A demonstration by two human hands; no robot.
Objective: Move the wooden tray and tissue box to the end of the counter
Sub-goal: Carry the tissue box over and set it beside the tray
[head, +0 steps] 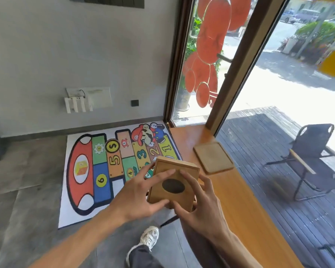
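Observation:
A wooden tissue box with a dark oval opening on top is held in the air at the counter's left edge, tilted toward me. My left hand grips its left side with fingers across the top. On its right and near side sits my right hand, thumb on the top. The square wooden tray lies flat on the orange wooden counter, beyond the box and close to the far end by the window.
The counter runs along a window with a brown frame. A colourful hopscotch mat lies on the grey floor to the left. My shoe is below. A folding chair stands outside on the deck.

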